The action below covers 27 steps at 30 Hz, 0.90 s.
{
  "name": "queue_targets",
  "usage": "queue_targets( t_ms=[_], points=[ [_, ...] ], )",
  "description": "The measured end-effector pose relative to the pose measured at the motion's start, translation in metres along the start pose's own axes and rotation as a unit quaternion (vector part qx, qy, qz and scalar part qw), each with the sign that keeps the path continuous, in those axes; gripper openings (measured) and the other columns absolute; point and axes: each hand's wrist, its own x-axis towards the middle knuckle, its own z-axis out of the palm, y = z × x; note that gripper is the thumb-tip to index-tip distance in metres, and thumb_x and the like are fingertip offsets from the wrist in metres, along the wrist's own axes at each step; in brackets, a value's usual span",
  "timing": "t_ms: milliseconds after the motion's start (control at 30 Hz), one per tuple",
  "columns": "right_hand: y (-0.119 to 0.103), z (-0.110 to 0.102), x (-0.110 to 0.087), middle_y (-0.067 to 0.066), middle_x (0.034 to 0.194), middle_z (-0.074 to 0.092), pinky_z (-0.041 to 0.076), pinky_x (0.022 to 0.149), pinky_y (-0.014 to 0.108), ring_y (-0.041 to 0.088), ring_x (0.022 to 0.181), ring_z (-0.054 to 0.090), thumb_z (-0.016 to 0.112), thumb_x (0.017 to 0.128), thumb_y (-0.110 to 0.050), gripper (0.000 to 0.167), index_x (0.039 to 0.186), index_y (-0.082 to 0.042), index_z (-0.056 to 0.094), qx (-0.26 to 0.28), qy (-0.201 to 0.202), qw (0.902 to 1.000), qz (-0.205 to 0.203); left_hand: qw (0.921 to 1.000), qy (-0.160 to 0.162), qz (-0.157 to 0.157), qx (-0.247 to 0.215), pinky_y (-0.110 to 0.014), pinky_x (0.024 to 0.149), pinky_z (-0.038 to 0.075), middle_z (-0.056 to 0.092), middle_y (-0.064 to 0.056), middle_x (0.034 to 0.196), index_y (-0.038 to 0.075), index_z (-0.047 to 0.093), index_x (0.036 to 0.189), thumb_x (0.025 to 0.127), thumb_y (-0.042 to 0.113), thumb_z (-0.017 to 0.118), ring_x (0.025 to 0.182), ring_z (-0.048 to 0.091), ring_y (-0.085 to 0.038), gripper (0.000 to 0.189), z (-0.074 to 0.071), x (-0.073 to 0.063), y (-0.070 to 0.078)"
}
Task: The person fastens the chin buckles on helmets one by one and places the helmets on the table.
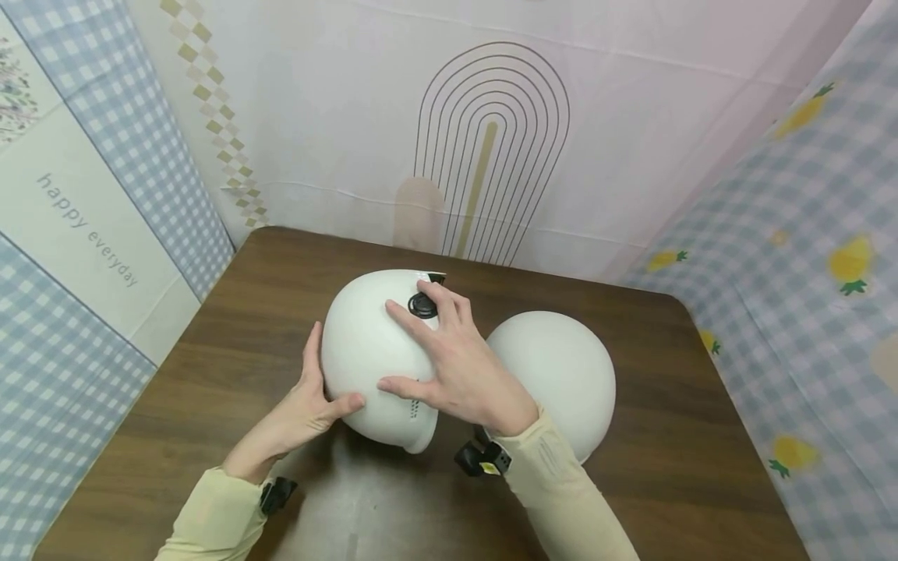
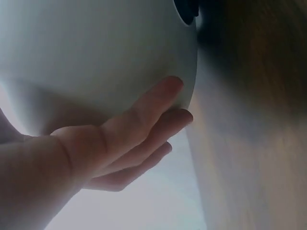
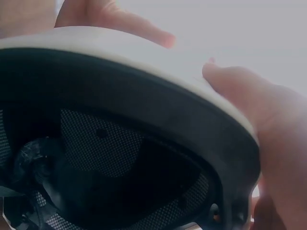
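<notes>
White helmet (image 1: 368, 351) gripped by L fingers (image 1: 312, 354) & R fingers (image 1: 410, 320), nr white dome (image 1: 561, 374), w/ room twd table (image 1: 210, 351) L edge.

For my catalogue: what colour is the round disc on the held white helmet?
The round disc on the smooth, domed white helmet is black, clearest in the head view.

A brown, wood-grained table (image 1: 673, 467) with rounded far corners is marked by a pale sheen in its near part. A smooth white dome (image 1: 561, 374) is borne on it, beside a white helmet (image 1: 372, 343) whose contact with the wood cannot be made out.
</notes>
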Motion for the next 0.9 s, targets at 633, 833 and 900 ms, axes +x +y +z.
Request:
queue_targets(
  t_ms=[633, 833, 900],
  points=[
    [0.001, 0.006, -0.009, 0.015, 0.155, 0.014, 0.051, 0.085, 0.048, 0.035, 0.136, 0.019, 0.055, 0.082, -0.073, 0.088, 0.153, -0.028, 0.029, 0.003, -0.007, 0.9979, 0.064, 0.9959, 0.03, -0.053, 0.068, -0.068, 0.094, 0.034, 0.014, -0.029, 0.147, 0.046, -0.016, 0.15, 0.079, 0.047, 0.079, 0.129, 0.027, -0.046, 0.118, -0.011, 0.001, 0.025],
    [-0.001, 0.007, -0.017, 0.016, 0.154, 0.016, 0.051, 0.085, 0.047, 0.032, 0.136, 0.019, 0.057, 0.081, -0.073, 0.094, 0.156, -0.028, 0.02, 0.025, -0.009, 0.9945, 0.102, 0.9942, 0.046, -0.046, 0.085, -0.068, 0.095, 0.034, 0.01, -0.028, 0.149, 0.044, -0.011, 0.152, 0.075, 0.049, 0.081, 0.126, 0.033, -0.05, 0.12, -0.009, 0.001, 0.029],
    [-0.001, 0.01, -0.021, 0.016, 0.154, 0.016, 0.05, 0.086, 0.047, 0.03, 0.137, 0.017, 0.06, 0.08, -0.071, 0.097, 0.156, -0.028, 0.018, 0.037, -0.006, 0.9928, 0.114, 0.993, 0.052, -0.045, 0.096, -0.068, 0.095, 0.034, 0.008, -0.028, 0.15, 0.042, -0.01, 0.153, 0.073, 0.051, 0.082, 0.125, 0.035, -0.052, 0.122, -0.008, 0.0, 0.031]
  ],
)
